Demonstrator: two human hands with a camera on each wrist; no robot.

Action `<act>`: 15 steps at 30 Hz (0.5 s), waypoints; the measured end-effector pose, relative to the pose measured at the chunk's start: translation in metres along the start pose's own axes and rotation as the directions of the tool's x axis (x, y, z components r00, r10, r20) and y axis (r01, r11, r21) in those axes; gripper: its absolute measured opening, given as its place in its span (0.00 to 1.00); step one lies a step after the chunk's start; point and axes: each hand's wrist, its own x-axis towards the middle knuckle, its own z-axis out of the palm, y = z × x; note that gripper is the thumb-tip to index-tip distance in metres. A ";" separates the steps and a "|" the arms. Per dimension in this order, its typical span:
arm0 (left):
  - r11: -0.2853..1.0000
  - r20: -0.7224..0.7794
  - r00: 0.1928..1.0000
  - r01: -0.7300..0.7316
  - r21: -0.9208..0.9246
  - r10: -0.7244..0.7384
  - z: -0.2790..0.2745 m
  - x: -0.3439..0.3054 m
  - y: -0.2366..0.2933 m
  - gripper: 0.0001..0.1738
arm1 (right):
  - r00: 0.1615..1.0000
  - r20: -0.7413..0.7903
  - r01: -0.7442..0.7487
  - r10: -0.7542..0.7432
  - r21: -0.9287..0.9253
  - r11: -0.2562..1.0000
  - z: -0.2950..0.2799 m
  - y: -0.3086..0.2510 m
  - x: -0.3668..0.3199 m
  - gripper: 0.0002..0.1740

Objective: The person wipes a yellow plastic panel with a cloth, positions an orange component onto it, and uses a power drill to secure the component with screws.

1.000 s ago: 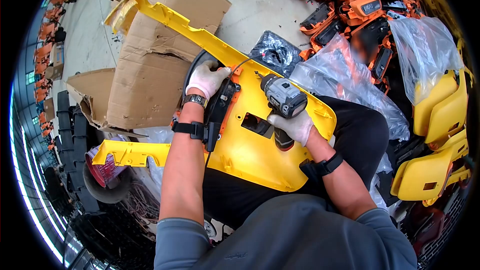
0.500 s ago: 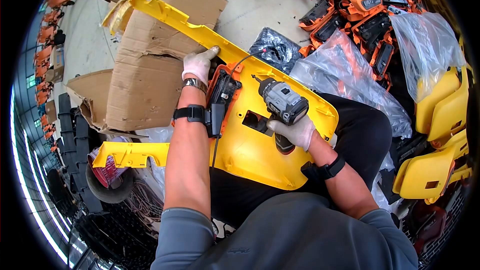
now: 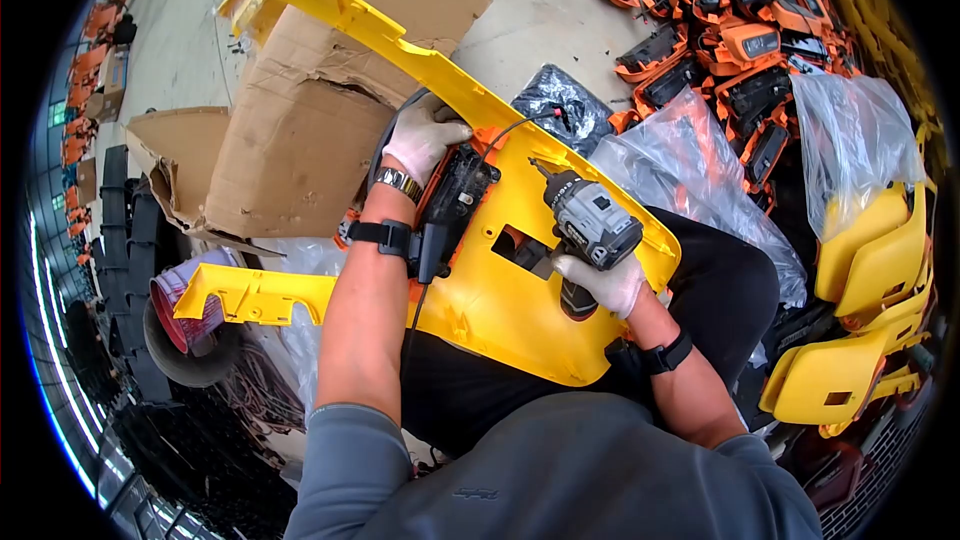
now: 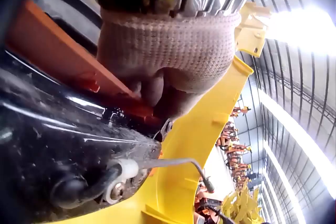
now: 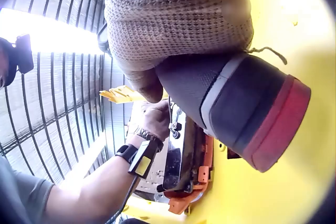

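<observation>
A large yellow plastic panel (image 3: 480, 315) lies across the person's lap. Against its left part sits an orange-framed black unit (image 3: 458, 190) with a thin dark cable (image 3: 520, 123) looping from its far end. The gloved left hand (image 3: 422, 137) grips that far end; in the left wrist view, curled fingers (image 4: 152, 90) meet the orange edge. In the gloved right hand (image 3: 610, 283) is a grey and black cordless drill (image 3: 597, 223), held above the panel beside a rectangular cutout. Its bit points toward the far left. The right wrist view shows the drill's red-edged battery base (image 5: 278, 124).
Torn cardboard (image 3: 300, 130) stands at the left. A pile of similar orange and black units (image 3: 750, 40) fills the far right, near clear plastic sheeting (image 3: 690, 170) and stacked yellow panels (image 3: 830, 365). A black wrapped bundle (image 3: 562, 105) lies beyond the panel. A pink bucket (image 3: 178, 305) is at left.
The left hand reached out to the yellow panel's far edge, then came back onto the orange-framed unit's end. The drill stays in the right hand, shifted slightly right and nearer in view.
</observation>
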 end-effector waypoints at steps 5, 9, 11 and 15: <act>0.984 -0.023 0.999 0.030 0.178 -0.026 0.002 0.004 0.008 0.23 | 0.996 -0.008 -0.086 0.089 0.184 0.979 0.005 0.004 -0.002 0.28; 0.964 -0.030 0.999 -0.020 0.266 0.028 -0.004 0.008 -0.002 0.23 | 0.999 -0.002 -0.045 0.046 0.161 0.986 0.005 0.005 0.000 0.27; 0.959 -0.021 0.998 -0.057 0.277 0.065 -0.003 0.006 -0.003 0.22 | 0.997 0.010 -0.074 0.073 0.150 0.986 0.005 0.001 0.000 0.27; 0.948 -0.011 0.997 -0.064 0.312 0.071 -0.005 0.002 0.002 0.24 | 0.999 0.016 -0.038 0.037 0.113 0.993 0.006 0.004 0.002 0.28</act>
